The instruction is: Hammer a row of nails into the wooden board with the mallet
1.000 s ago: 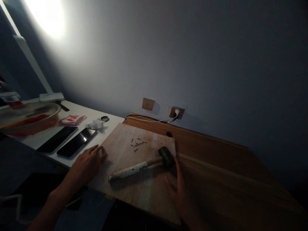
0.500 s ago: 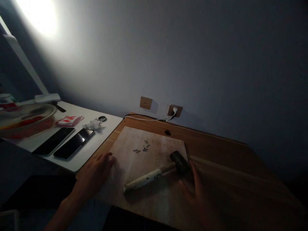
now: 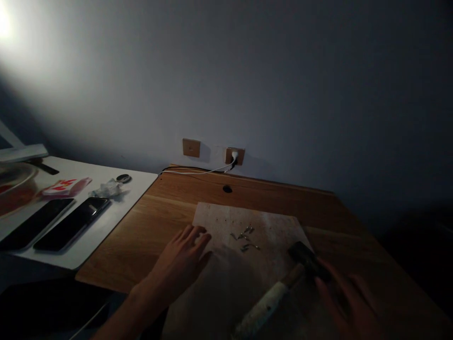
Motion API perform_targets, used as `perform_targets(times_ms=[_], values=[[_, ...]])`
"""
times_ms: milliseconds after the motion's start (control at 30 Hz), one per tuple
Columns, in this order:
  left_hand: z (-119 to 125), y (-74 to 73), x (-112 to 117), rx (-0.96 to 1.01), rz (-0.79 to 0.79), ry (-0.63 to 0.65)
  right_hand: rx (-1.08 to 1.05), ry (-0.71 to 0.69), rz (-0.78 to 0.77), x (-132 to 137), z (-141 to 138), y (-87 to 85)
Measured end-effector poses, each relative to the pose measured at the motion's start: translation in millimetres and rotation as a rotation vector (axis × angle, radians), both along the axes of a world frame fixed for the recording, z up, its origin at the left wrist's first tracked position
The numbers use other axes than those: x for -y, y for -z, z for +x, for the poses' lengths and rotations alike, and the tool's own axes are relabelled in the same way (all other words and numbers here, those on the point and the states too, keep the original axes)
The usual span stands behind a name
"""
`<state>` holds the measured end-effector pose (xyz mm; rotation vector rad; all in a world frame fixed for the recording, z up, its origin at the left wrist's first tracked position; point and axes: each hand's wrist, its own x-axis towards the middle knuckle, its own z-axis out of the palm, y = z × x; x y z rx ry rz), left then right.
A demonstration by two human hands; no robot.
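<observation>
A pale board (image 3: 226, 278) lies on the wooden desk with several small metal pieces (image 3: 245, 235), like screws or nails, scattered on its far half. Across its near right part rests a mallet with a dark head (image 3: 306, 259) and a light, worn handle (image 3: 262, 309). At the board's left edge is my left hand (image 3: 184, 255), fingers stretched out and slightly bent, fingertips on the edge. My right hand (image 3: 347, 293) is in shadow at the right edge, beside the mallet head, thumb and fingers apart. Whether it touches the mallet or only the board, I cannot tell.
On a white table (image 3: 141, 182) at left lie two phones (image 3: 72, 224), a crumpled clear wrapper (image 3: 108, 189), a red-and-white packet (image 3: 65, 186) and a bowl (image 3: 17, 184). Cables (image 3: 198, 172) run along the desk's back to a wall socket (image 3: 235, 156).
The board has slid right and nearer to me over the desk, carrying the mallet and metal pieces. Both hands have moved right with it. My view has turned right.
</observation>
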<state>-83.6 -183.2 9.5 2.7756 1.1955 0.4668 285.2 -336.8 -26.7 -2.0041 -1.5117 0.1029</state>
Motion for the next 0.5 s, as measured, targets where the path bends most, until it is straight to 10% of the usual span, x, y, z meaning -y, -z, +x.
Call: perform_targets(times_ms=[167,500], values=[[65.2,0.9,-31.3,-0.11,-0.047,0.253,-0.312,-0.255,-0.4,-1.2,-58.7,-11.3],[101.2,-2.7,-47.6,-0.071,-0.191,0.258,-0.968,0.052,-0.163,14.4,-79.9,-28.5]])
